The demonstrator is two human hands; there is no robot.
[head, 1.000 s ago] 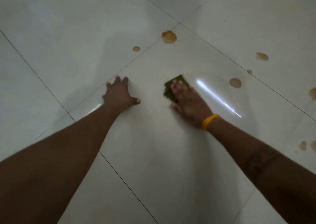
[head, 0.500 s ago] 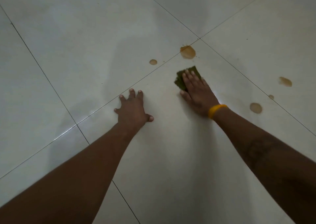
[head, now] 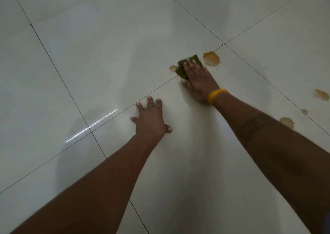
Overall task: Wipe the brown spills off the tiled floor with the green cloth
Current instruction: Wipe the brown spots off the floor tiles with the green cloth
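Note:
My right hand (head: pixel 198 80) presses the folded green cloth (head: pixel 182 69) flat against the white tiled floor (head: pixel 89 55); my fingers cover most of the cloth. A small brown spill (head: pixel 172 68) touches the cloth's left edge. A larger brown spill (head: pixel 211 59) lies just right of the cloth, near a grout crossing. My left hand (head: pixel 150 119) rests flat on the floor with fingers spread, lower left of the cloth, holding nothing.
More brown spills lie at the right: one (head: pixel 321 94) near the frame edge, a tiny one (head: pixel 304 111), and one (head: pixel 287 122) beside my right forearm. A yellow band (head: pixel 216 95) circles my right wrist. Dark grout lines cross the glossy floor.
My right hand has slid the cloth forward and left, reaching the small spill between the two far spills. My left hand stays planted on the floor.

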